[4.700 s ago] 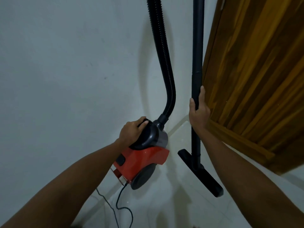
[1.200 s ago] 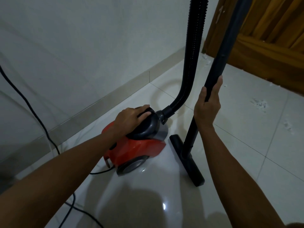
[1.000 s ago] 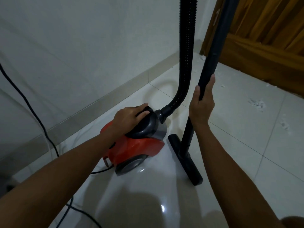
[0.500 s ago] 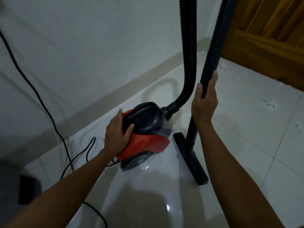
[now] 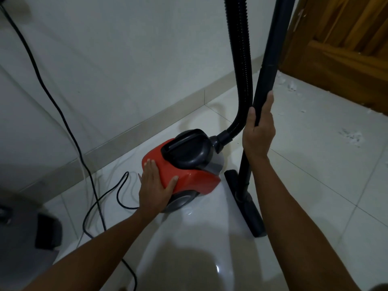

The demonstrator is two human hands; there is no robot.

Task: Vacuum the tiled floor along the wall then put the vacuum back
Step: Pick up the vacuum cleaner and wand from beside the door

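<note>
Vac (image 5: 184,164) parked mid-frame by wall. L hand (image 5: 154,189) flat on its rear, R hand (image 5: 259,133) gripping wand (image 5: 266,66). White debris (image 5: 351,136) right of frame: vacuuming prob not done.

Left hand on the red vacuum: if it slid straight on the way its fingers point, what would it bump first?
The left hand points up over the red vacuum body it rests on. Straight ahead it would probably meet the dark handle housing on top first, though depth is hard to judge.
</note>
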